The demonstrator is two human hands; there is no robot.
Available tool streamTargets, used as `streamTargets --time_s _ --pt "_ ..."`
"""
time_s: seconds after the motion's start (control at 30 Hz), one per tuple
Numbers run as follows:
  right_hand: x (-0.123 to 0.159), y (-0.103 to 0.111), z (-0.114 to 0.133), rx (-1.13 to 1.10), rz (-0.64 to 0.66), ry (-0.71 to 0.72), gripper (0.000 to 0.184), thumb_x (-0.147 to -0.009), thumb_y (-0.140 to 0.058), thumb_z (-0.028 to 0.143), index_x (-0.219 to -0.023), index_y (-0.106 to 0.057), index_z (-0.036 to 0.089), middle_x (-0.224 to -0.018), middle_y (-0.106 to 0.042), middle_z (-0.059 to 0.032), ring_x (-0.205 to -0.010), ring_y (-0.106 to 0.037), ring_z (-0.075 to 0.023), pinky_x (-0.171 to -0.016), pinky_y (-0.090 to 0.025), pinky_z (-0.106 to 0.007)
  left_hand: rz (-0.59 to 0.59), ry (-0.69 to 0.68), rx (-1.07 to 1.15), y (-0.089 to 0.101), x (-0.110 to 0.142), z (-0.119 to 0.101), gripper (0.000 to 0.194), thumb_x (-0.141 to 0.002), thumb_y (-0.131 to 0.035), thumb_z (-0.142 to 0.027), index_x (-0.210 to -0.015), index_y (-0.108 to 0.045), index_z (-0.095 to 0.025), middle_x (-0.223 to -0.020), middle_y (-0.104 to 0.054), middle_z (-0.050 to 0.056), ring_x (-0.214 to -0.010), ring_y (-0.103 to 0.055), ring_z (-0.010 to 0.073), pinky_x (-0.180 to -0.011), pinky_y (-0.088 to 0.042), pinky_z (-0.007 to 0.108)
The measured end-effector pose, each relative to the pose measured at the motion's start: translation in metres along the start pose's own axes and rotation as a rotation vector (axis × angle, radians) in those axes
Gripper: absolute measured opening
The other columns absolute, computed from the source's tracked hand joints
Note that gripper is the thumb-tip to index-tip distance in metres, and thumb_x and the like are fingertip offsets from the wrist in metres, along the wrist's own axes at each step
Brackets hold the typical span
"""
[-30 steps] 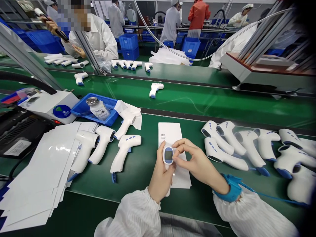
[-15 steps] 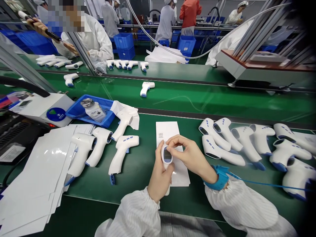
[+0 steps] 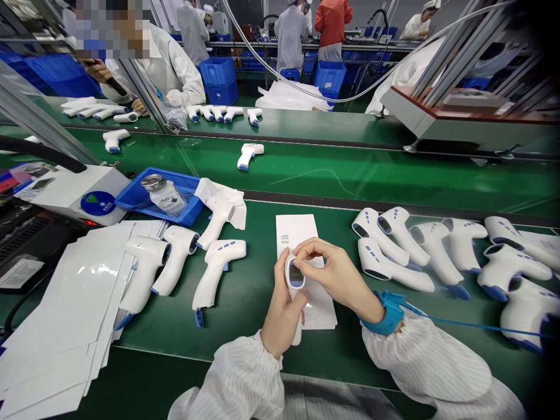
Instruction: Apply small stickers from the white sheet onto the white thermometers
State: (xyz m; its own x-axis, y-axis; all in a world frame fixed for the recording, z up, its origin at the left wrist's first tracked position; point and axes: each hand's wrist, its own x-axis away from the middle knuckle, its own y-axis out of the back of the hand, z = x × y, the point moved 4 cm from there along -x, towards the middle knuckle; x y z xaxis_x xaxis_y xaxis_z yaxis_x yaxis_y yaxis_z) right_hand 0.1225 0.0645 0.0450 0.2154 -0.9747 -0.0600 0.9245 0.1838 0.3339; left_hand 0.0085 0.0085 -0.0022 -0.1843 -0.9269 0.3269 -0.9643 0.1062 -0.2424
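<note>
My left hand is wrapped round a white infrared thermometer, its small dark screen turned up towards me. The handle points down below the palm. At the screen end, the thumb and forefinger of my right hand are closed on the thermometer's head; whether something thin lies between them is hidden. Beneath both hands lies a white printed sheet. A blue band with a cord circles my right wrist.
Several thermometers lie to the right and left. Farther left are loose white sheets, a blue tray holding a metal-capped bottle, and a white box. Beyond runs a green conveyor; a co-worker sits across it.
Thermometers on the conveyor have shifted left. Across it, the co-worker's hands have come down. My hands have hardly moved, both still at the thermometer.
</note>
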Motion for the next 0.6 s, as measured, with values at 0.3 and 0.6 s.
streamTargets --time_s 0.3,0.6 --pt "-0.0014 -0.0007 0.0012 -0.003 -0.006 -0.001 0.008 -0.079 -0.061 0.019 -0.071 -0.063 0.021 -0.088 -0.069 -0.0019 -0.083 -0.064 -0.0168 -0.081 -0.05 -0.031 -0.034 0.075 0.063 -0.0001 -0.0009 0.002 0.062 -0.093 -0.042 -0.039 -0.15 -0.016 -0.038 -0.149 -0.038 0.012 -0.041 -0.043 0.0011 -0.04 -0.041 0.023" --pt "0.0001 -0.0016 -0.0039 0.046 0.002 0.013 0.004 -0.083 -0.061 0.021 -0.079 -0.062 0.022 -0.092 -0.068 -0.0015 -0.086 -0.064 -0.0168 -0.081 -0.05 -0.031 -0.018 0.066 0.056 0.0031 -0.0016 0.0068 0.063 -0.093 -0.044 -0.044 -0.149 -0.016 -0.043 -0.137 -0.05 0.007 -0.042 -0.044 0.004 -0.043 -0.041 0.025"
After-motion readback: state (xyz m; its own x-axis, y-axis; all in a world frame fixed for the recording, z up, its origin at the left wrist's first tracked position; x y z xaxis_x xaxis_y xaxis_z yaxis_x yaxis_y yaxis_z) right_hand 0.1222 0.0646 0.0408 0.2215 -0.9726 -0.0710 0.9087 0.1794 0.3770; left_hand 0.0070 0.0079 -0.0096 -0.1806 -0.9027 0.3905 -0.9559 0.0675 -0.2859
